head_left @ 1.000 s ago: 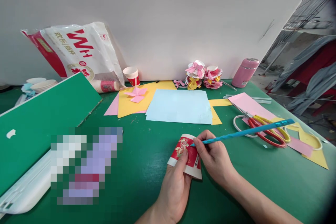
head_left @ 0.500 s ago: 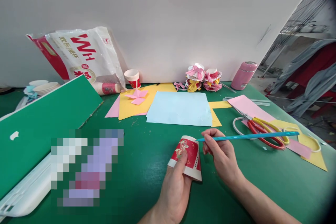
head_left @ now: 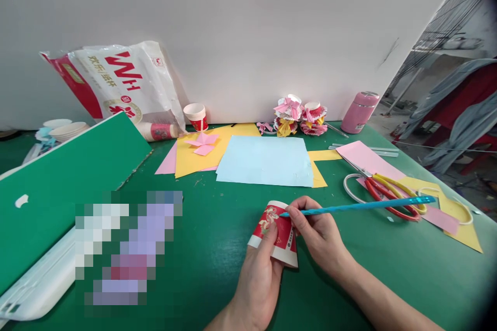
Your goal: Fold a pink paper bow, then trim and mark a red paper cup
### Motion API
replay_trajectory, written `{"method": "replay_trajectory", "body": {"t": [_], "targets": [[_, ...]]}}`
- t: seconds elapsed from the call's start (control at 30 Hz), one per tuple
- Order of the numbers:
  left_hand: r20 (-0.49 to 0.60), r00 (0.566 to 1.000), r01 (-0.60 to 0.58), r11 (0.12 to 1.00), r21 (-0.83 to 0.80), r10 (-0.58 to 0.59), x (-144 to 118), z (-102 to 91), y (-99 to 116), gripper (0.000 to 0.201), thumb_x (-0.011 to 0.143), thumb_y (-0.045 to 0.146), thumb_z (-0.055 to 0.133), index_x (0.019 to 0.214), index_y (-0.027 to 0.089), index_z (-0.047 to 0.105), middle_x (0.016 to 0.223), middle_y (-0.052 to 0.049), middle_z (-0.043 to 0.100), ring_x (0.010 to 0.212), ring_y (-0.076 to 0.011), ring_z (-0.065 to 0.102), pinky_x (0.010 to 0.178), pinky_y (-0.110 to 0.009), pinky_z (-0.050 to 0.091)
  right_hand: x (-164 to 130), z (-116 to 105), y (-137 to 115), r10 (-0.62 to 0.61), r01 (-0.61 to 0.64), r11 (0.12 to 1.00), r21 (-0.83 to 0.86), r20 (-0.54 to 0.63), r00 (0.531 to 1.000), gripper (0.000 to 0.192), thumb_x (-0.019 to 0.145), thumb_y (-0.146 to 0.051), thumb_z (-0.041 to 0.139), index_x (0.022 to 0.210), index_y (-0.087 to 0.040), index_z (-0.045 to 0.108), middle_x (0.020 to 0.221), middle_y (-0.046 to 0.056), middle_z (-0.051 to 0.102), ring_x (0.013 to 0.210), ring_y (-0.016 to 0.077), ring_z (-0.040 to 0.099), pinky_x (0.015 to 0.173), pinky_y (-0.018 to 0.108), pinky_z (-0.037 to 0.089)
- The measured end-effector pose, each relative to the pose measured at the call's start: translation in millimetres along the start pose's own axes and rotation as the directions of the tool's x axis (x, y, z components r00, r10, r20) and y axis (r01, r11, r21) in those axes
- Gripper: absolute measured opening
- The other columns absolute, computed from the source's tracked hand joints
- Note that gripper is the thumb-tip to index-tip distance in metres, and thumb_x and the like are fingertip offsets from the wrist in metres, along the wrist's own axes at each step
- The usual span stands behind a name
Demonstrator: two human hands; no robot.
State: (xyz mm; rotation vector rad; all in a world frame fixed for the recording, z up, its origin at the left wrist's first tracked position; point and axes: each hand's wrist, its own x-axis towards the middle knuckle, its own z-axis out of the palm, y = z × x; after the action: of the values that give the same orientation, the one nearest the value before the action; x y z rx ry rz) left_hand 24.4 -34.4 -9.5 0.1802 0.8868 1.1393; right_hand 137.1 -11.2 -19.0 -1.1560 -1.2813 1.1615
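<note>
My left hand [head_left: 258, 279] is closed around a red and white paper cup [head_left: 286, 238] with a pale floral print, its thumb across the side. The cup is tilted, its wider end toward me. My right hand [head_left: 320, 232] pinches a long, thin blue stick [head_left: 361, 207] near its left end. That tip touches or nearly touches the cup's side, just above my left thumb; I cannot tell which. The stick's shiny, wider end reaches rightward over scissors [head_left: 392, 194] with red and yellow handles.
Light blue paper [head_left: 267, 161] lies ahead on the green table [head_left: 202, 248], beside yellow paper [head_left: 190, 160]. Behind stand a paper cup [head_left: 196, 116], decorated cups [head_left: 288, 116] and a pink flask [head_left: 360, 113]. A plastic bag [head_left: 128, 77] leans on the white partition [head_left: 240, 36]. A green board [head_left: 77, 165] is left.
My right hand has moved left with the blue stick, bringing the tip from the cup's right edge over its printed side. My left hand and the cup have barely moved.
</note>
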Motion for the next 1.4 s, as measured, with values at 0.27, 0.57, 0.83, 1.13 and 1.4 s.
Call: {"method": "replay_trajectory", "body": {"t": [0.27, 0.57, 0.83, 1.13, 1.4], "targets": [[0.002, 1.0, 0.015, 1.0, -0.012, -0.015, 0.3, 1.4, 0.1, 0.034, 0.082, 0.028, 0.059, 0.114, 0.016, 0.056, 0.104, -0.009, 0.068, 0.104, -0.0236, 0.059, 0.088, -0.033, 0.046, -0.8, 1.1, 0.7, -0.02, 0.018, 0.994, -0.107, -0.016, 1.0, 0.024, 0.087, -0.04, 0.048, 0.077, -0.018, 0.05, 0.059, -0.004, 0.046, 0.049, 0.0099, 0.04, 0.042, 0.02, 0.033], [-0.018, 1.0, 0.008, 1.0, -0.012, -0.008, 0.2, 1.1, -1.8, 0.032, 0.082, 0.026, 0.059, 0.112, 0.015, 0.058, 0.102, -0.009, 0.069, 0.101, -0.022, 0.061, 0.086, -0.031, 0.047, 1.0, 1.3, -3.9, -0.068, 0.058, 0.953, -0.297, -0.025, 0.997, 0.021, 0.088, -0.034, 0.045, 0.073, -0.019, 0.048, 0.056, -0.004, 0.045, 0.047, 0.0109, 0.04, 0.042, 0.021, 0.033], [-0.039, 0.999, 0.024, 1.0, 0.008, -0.024, -0.6, 1.2, 0.1, 0.029, 0.082, 0.027, 0.059, 0.108, 0.015, 0.06, 0.1, -0.009, 0.07, 0.099, -0.022, 0.061, 0.083, -0.031, 0.049, 1.7, -0.7, -6.9, -0.111, 0.082, 0.912, -0.402, -0.049, 0.993, 0.021, 0.087, -0.031, 0.042, 0.069, -0.021, 0.045, 0.053, -0.004, 0.043, 0.047, 0.0119, 0.041, 0.043, 0.022, 0.033], [-0.01, 1.0, 0.024, 1.0, 0.003, -0.024, 0.6, 0.9, 0.1, 0.029, 0.082, 0.027, 0.058, 0.108, 0.015, 0.061, 0.102, -0.009, 0.069, 0.102, -0.0229, 0.06, 0.085, -0.032, 0.048, 0.8, -0.6, -3.5, -0.112, 0.087, 0.936, -0.342, -0.055, 0.992, 0.022, 0.087, -0.032, 0.044, 0.069, -0.02, 0.045, 0.054, -0.004, 0.044, 0.047, 0.0115, 0.041, 0.042, 0.022, 0.033], [-0.005, 1.0, 0.01, 1.0, -0.026, -0.011, -2.0, 3.0, 2.4, 0.026, 0.083, 0.026, 0.057, 0.107, 0.016, 0.062, 0.1, -0.008, 0.07, 0.1, -0.0214, 0.061, 0.087, -0.032, 0.047, 2.8, 4.6, -0.3, -0.09, 0.078, 0.96, -0.27, -0.032, 0.995, 0.02, 0.087, -0.033, 0.046, 0.073, -0.02, 0.048, 0.056, -0.003, 0.047, 0.048, 0.0116, 0.042, 0.043, 0.021, 0.033]]}}
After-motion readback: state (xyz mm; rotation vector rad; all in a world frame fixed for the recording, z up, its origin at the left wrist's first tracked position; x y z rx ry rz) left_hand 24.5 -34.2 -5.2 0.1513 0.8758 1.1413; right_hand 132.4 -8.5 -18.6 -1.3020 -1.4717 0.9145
